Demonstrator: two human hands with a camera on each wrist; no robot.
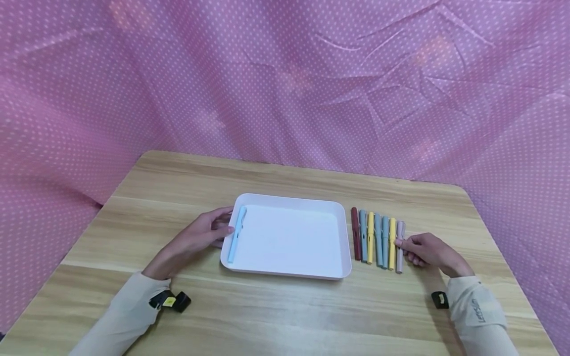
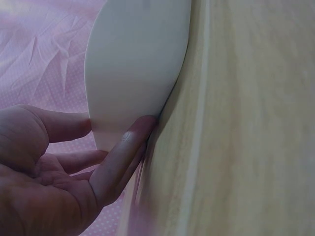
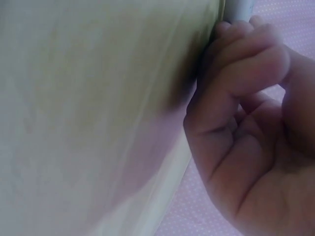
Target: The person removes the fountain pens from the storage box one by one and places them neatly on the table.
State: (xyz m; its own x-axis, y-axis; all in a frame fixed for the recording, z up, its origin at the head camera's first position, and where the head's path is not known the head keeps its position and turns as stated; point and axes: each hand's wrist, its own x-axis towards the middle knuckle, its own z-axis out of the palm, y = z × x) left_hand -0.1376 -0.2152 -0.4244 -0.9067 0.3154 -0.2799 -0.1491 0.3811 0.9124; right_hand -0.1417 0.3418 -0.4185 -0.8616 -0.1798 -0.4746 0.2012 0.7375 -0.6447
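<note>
A shallow white tray (image 1: 289, 237) lies on the table, with one light blue pen (image 1: 237, 235) along its left side. My left hand (image 1: 196, 240) holds the tray's left wall, thumb at the rim; in the left wrist view its fingers (image 2: 120, 157) lie against the outer wall. Right of the tray, several capped pens form a row, from a dark red pen (image 1: 356, 233) through blue-grey and yellow ones. At the row's right end, my right hand (image 1: 429, 252) pinches a pale purple pen (image 1: 400, 257). The right wrist view shows curled fingers at that pen's end (image 3: 238, 10).
Both hands work over a light wood-grain table (image 1: 285, 316) with rounded far corners. A pink polka-dot cloth (image 1: 285, 84) hangs behind it and at both sides. Black wrist devices (image 1: 438, 299) sit at both sleeves.
</note>
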